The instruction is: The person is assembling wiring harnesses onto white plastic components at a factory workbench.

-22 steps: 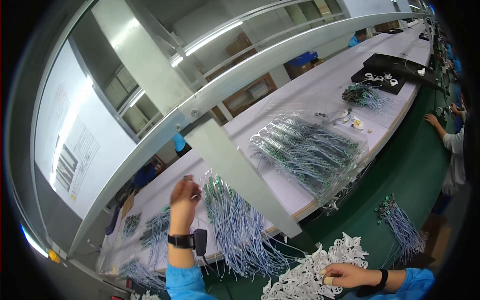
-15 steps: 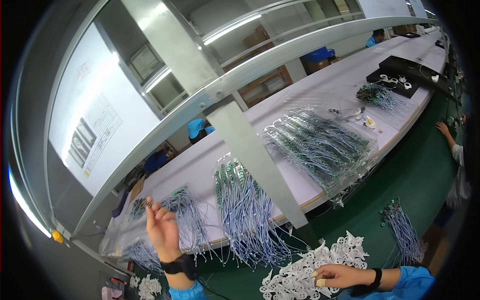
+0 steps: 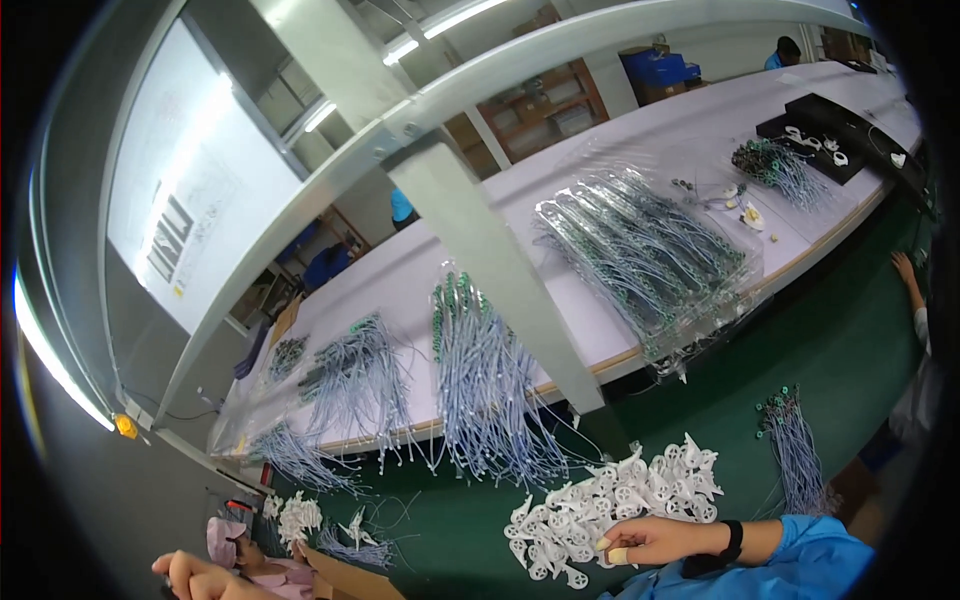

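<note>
My right hand (image 3: 655, 541) lies at the near edge of a heap of white plastic parts (image 3: 600, 500), which have round spoked ends. Its fingers are curled toward the thumb, and two tips wear yellowish finger cots. Whatever they grip, if anything, is hidden among the parts. At the lower left rim, my left hand (image 3: 196, 577) shows partly, its fingers bent inward and the palm out of sight. A brown cardboard piece (image 3: 350, 578) is to its right. Beyond, blue-white wire bundles with green ends (image 3: 490, 390) hang over the pale shelf's edge (image 3: 590, 375).
A metal post (image 3: 500, 270) rises between the wire bundles and a clear-bagged wire stack (image 3: 650, 270). More wires (image 3: 795, 450) lie on the green bench (image 3: 700, 410) at right. A person in a pink cap (image 3: 222, 540) is at lower left; another person's hand (image 3: 905, 272) is at far right.
My left hand has dropped from the wire bundles at the shelf down to the lower left rim. My right hand stays at the white parts. The view has shifted, bringing the pink-clad person into sight.
</note>
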`<state>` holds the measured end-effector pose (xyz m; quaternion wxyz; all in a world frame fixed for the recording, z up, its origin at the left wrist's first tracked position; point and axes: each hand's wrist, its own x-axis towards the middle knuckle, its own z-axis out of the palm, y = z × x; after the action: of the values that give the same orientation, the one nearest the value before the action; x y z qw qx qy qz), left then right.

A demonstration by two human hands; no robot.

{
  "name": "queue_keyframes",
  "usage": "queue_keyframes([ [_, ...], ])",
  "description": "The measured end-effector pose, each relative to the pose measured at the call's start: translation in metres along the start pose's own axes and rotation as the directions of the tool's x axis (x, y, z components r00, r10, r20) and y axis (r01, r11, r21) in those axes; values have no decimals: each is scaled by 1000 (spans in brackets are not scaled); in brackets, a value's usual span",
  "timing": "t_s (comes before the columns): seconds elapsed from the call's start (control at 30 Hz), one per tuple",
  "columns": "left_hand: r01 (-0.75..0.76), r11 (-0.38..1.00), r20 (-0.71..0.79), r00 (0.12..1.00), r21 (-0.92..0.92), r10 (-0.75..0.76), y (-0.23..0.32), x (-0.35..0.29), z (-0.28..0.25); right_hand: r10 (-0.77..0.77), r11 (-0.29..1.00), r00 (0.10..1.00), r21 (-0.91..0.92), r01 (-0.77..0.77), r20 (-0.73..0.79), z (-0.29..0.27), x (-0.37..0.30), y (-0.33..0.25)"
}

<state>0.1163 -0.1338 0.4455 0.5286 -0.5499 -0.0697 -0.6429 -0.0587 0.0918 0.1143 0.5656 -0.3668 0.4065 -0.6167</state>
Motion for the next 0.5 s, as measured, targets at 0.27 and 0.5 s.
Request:
queue_keyframes([
  [0.27,721,-168,-641,452,672,-621,3,-186,-35,-4,1000,1000,2,4,15,-5,-25,-3],
  [0.5,874,-474,-930,-257,-108,-262,30,-410,-79,-11,978,920,189,91,-391,-60,-85,67],
])
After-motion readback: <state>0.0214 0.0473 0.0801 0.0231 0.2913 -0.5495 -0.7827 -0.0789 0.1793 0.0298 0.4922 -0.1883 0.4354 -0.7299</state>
